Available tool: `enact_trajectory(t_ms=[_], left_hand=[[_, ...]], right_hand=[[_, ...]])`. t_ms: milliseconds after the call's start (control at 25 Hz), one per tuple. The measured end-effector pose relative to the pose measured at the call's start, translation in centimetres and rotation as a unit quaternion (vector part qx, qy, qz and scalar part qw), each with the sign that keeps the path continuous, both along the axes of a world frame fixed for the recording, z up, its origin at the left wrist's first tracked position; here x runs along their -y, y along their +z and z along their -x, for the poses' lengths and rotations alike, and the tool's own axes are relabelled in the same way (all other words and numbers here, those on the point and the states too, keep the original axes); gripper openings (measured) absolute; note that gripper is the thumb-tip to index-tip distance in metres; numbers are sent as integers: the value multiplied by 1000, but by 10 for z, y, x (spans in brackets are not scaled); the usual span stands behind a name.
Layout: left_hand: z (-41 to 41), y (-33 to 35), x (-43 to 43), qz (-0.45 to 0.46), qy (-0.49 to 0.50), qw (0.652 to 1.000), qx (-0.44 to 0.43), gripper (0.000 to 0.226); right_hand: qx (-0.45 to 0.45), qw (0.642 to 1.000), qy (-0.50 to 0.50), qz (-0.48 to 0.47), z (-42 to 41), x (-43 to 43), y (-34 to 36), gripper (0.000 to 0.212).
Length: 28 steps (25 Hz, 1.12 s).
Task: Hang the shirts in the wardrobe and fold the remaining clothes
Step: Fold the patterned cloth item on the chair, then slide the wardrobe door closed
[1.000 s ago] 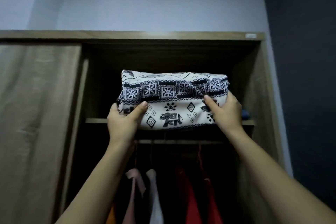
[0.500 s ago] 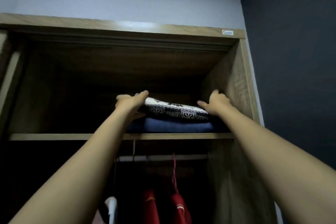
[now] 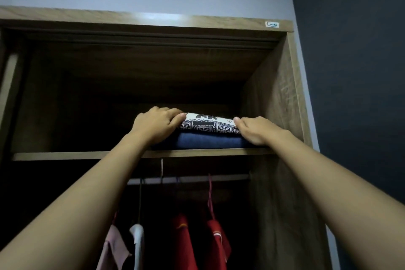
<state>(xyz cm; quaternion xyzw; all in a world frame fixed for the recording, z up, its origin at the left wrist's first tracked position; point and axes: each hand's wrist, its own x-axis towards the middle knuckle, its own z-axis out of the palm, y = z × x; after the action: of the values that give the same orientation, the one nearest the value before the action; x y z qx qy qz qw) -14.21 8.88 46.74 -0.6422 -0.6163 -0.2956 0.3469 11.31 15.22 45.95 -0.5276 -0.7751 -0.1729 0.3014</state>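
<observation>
folded cream cotton cloth with black block print (image 3: 208, 123) lies flat on folded blue knit garment (image 3: 210, 141), on wood-grain wardrobe shelf (image 3: 76, 155) | left grip (image 3: 156, 124) cupped over cloth's left end, clamped or not: cannot tell | right grip (image 3: 256, 130) apart, fingers laid on right end

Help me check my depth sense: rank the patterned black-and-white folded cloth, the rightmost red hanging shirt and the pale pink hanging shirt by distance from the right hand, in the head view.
1. Patterned black-and-white folded cloth: on the shelf, touched by the right hand.
2. Rightmost red hanging shirt: below, on the rail.
3. Pale pink hanging shirt: lower left, farthest.
</observation>
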Motion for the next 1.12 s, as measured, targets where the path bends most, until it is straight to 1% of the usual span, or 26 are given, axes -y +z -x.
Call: enact_trajectory(t_ms=[120,200,240,280,360,400,440,480,560,720,800,960,1040,1120], left_hand=[[2,4,-4,33,-4,999,14,49],[1,4,-1,39,-13,999,14,51],[2,1,2,22,-28,999,18,53],[4,-2,7,-12,-56,998,25,55],[13,-16,21,-97,-135,985,47,55],[20,-27,29,-125,-171,976,55,52],[27,-41,39,-140,-191,970,57,50],[36,-58,49,-145,-196,968,57,51],[60,-102,72,-137,-176,973,59,56],[123,-215,118,-86,-90,988,91,61],[153,-270,141,-54,-42,993,99,64],[218,-363,190,-1,55,994,92,61],[244,-389,202,22,91,993,78,60],[259,-402,202,39,108,991,61,60]], right_hand=[[-3,1000,-11,12,-2,-5,3,61],[-20,1000,-1,-17,-2,-5,-2,57],[-32,998,6,-59,-1,-2,-6,54],[-46,991,20,-120,2,2,-12,51],[-75,960,81,-256,16,17,-28,48],[-92,940,127,-303,27,28,-39,48],[-105,925,174,-321,40,40,-52,46],[-113,916,219,-316,56,52,-69,43],[-99,909,284,-287,95,72,-115,37],[-60,895,388,-214,174,109,-226,30],[-45,892,421,-156,208,122,-281,29],[-9,875,483,-19,277,157,-392,30],[17,864,502,34,307,178,-439,26],[64,849,519,76,330,196,-476,27]])
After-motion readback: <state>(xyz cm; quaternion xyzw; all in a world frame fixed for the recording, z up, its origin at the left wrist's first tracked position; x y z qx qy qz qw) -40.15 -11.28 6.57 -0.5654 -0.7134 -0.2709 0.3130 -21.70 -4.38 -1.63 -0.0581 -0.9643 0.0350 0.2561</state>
